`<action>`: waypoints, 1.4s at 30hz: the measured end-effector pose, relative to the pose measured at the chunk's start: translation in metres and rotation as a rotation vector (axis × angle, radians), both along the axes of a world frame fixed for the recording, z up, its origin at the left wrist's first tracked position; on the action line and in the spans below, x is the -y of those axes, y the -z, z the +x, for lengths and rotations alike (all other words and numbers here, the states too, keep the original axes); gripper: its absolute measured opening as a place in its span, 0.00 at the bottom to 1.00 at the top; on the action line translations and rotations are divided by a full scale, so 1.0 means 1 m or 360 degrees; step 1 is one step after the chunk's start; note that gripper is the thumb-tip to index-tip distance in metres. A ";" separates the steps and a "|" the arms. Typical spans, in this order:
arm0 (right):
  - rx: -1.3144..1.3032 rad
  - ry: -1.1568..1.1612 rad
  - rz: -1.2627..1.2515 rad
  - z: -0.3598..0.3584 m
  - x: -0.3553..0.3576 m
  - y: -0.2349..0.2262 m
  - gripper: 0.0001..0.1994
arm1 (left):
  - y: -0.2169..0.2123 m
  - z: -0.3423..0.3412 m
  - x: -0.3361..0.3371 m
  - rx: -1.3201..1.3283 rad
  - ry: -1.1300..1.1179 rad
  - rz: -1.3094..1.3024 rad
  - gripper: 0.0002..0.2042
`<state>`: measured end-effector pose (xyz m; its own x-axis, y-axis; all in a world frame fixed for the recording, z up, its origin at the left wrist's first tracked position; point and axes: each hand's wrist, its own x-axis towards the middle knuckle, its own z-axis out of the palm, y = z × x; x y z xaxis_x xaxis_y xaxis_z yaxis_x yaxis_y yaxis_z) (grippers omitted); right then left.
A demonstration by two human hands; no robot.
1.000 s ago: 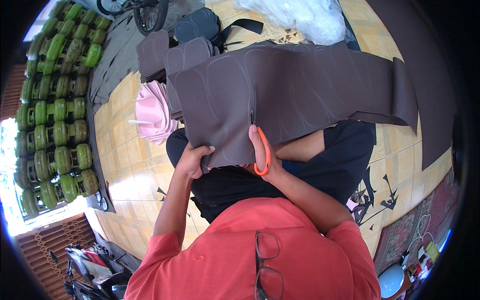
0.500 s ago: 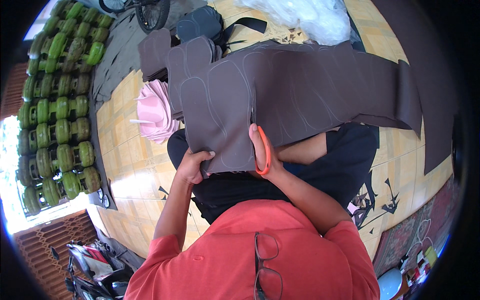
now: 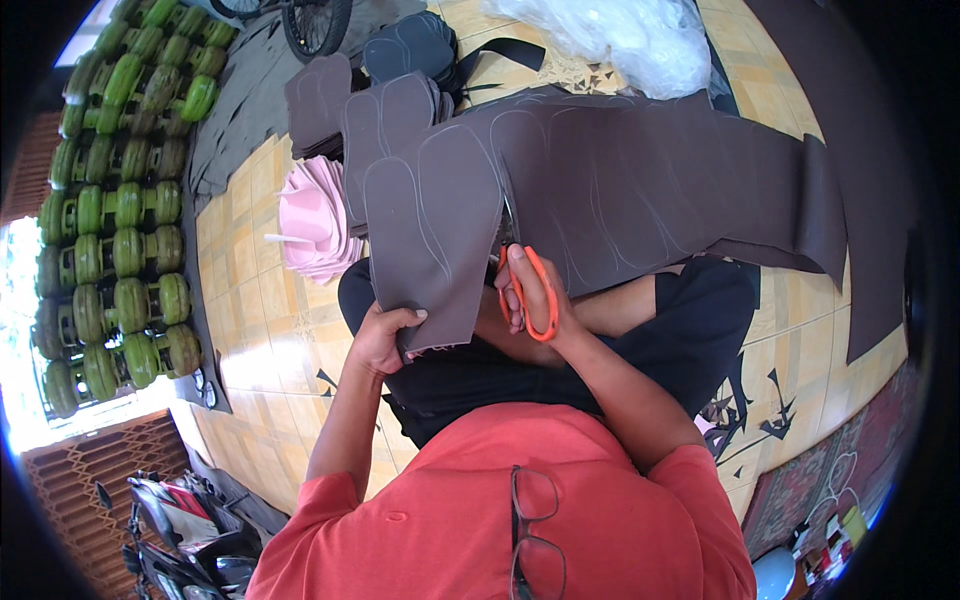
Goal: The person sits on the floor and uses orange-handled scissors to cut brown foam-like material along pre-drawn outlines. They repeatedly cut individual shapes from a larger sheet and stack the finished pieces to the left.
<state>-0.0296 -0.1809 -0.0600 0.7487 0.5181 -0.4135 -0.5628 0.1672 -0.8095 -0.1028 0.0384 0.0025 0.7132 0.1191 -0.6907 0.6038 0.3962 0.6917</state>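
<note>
A large dark brown sheet (image 3: 620,190) with pale sole-shaped outlines lies over my crossed legs and reaches far to the right. My left hand (image 3: 382,338) pinches the near corner of its left flap, thumb on top. My right hand (image 3: 528,292) is closed around orange-handled scissors (image 3: 545,300) at a slit running up into the sheet. Their blades are mostly hidden by the hand and the sheet's edge. Beyond the flap stand stacks of cut brown pieces (image 3: 385,110) with similar outlines.
Pink sheets (image 3: 315,225) are piled left of the brown stacks. Dark pieces (image 3: 410,45) and clear plastic (image 3: 630,40) lie at the back. Green gas cylinders (image 3: 130,250) are stacked at left, a motorbike (image 3: 190,530) at lower left. Dark scraps (image 3: 770,410) litter the floor at right.
My right hand has turned, showing more of the orange handles and curled fingers. The slit's near end has spread, baring my leg between flap and sheet. My left hand keeps its hold.
</note>
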 end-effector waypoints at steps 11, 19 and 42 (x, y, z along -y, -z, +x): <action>0.0136 -0.0026 -0.0051 0.016 0.007 0.000 0.31 | -0.004 -0.004 -0.006 0.0067 0.0082 -0.0075 0.22; 0.0196 0.0045 -0.0068 0.027 0.001 -0.004 0.31 | 0.004 -0.014 -0.015 0.0061 0.0090 -0.0092 0.22; 0.0396 -0.0058 -0.0187 0.055 -0.008 -0.024 0.30 | -0.003 -0.035 -0.028 0.0093 -0.0033 -0.0202 0.23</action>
<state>0.0251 -0.1733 -0.0359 0.8168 0.5056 -0.2780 -0.3480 0.0472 -0.9363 -0.1377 0.0661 0.0058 0.7509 0.0485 -0.6587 0.5547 0.4950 0.6688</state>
